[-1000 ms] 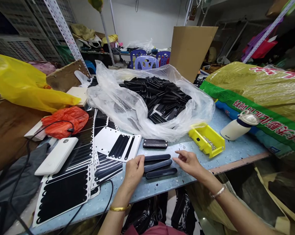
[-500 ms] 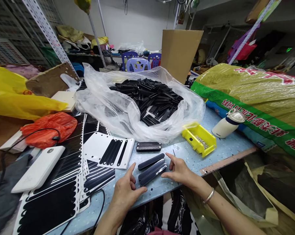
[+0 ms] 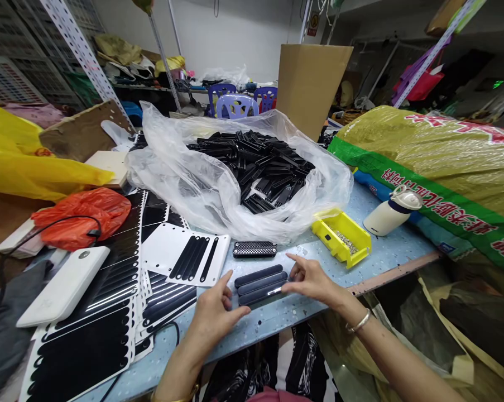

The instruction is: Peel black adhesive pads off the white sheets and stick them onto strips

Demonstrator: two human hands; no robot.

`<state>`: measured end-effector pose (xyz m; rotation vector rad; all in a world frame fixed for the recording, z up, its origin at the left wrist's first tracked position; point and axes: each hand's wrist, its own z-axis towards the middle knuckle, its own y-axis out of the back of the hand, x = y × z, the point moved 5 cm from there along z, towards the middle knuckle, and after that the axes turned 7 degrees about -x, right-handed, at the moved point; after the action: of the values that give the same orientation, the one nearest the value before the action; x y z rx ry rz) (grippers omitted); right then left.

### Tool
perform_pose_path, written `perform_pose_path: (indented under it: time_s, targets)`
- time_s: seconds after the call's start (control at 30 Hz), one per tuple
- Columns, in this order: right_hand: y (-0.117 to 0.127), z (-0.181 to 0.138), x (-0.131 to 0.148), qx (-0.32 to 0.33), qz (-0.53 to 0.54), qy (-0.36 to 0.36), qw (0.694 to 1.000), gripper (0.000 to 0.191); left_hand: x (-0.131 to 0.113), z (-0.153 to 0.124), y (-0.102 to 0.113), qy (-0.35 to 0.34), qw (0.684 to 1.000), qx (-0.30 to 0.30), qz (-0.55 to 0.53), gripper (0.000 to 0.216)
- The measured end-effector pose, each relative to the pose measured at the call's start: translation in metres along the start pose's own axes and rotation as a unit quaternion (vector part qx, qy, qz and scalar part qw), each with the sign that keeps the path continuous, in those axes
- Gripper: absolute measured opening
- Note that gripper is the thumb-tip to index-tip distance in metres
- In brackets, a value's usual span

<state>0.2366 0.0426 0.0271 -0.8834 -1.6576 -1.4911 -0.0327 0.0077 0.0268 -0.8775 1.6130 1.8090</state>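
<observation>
Three long black rounded strips [image 3: 259, 284] lie side by side on the blue table [image 3: 377, 258] near its front edge. My left hand [image 3: 213, 313] rests at their left end, thumb and forefinger apart, touching the nearest strip. My right hand [image 3: 312, 279] presses its fingertips against their right end, fingers spread. Just behind them lies a black perforated grille piece [image 3: 254, 249]. A white backing sheet with black strips [image 3: 188, 259] lies to the left.
A clear plastic bag of several black parts [image 3: 252, 167] fills the table's middle. A yellow bin of small metal bits [image 3: 341, 237] and a white bottle [image 3: 389, 213] stand right. Black sticker sheets [image 3: 92, 329], a white power bank [image 3: 63, 287], an orange bag [image 3: 78, 215] lie left.
Both hands shifted along the three strips, squaring them from a slanted row to a neater, level stack; the left hand dropped below their left end, the right pushed in from the right.
</observation>
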Motion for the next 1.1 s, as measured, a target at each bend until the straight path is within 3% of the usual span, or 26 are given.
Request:
perform_pose_path:
  time_s: [0.07,0.13,0.2,0.27,0.33,0.43,0.53,0.63,0.7,0.77,0.87,0.93,1.0,1.1]
  targets:
    - [0.022,0.004,0.006,-0.085,-0.003,0.025,0.996,0.067,0.004,0.001,0.023,-0.052,0.992,-0.112,0.037,0.06]
    - [0.037,0.007,0.015,-0.151,-0.023,0.057,0.987,0.054,0.008,0.0,0.037,-0.141,0.968,-0.182,0.095,0.052]
    - [0.037,0.01,0.027,-0.163,-0.04,0.091,0.982,0.044,0.017,0.0,0.035,-0.199,0.951,-0.162,0.171,0.049]
    - [0.024,0.01,0.04,-0.135,-0.047,0.125,0.982,0.036,0.03,-0.003,0.026,-0.226,0.94,-0.115,0.229,0.04]
    - [0.005,0.01,0.052,-0.102,-0.054,0.15,0.982,0.028,0.04,-0.007,0.02,-0.233,0.931,-0.115,0.256,0.024]
    - [-0.021,0.011,0.07,-0.072,-0.058,0.16,0.983,0.023,0.046,-0.017,0.025,-0.23,0.925,-0.159,0.257,0.019]
    - [-0.038,0.016,0.088,-0.049,-0.038,0.155,0.986,0.023,0.04,-0.027,0.045,-0.221,0.923,-0.224,0.223,0.024]
    - [-0.056,0.026,0.105,0.01,0.008,0.115,0.993,0.034,0.027,-0.04,0.073,-0.211,0.908,-0.306,0.194,0.02]
    - [-0.075,0.034,0.113,0.071,0.049,0.065,0.994,0.045,0.016,-0.049,0.085,-0.225,0.9,-0.325,0.184,0.018]
    - [-0.099,0.042,0.117,0.13,0.067,0.017,0.989,0.049,0.006,-0.057,0.086,-0.258,0.895,-0.32,0.174,0.019]
    - [-0.134,0.05,0.117,0.178,0.021,-0.016,0.984,0.038,-0.001,-0.068,0.075,-0.308,0.89,-0.295,0.161,0.023]
    - [-0.149,0.053,0.117,0.164,-0.052,0.008,0.985,0.039,0.001,-0.074,0.065,-0.324,0.887,-0.29,0.154,0.026]
    - [-0.153,0.056,0.121,0.105,-0.144,0.081,0.981,0.044,0.007,-0.077,0.057,-0.313,0.892,-0.29,0.152,0.028]
    - [-0.151,0.059,0.135,0.011,-0.261,0.204,0.944,0.028,0.018,-0.079,0.046,-0.278,0.908,-0.275,0.154,0.031]
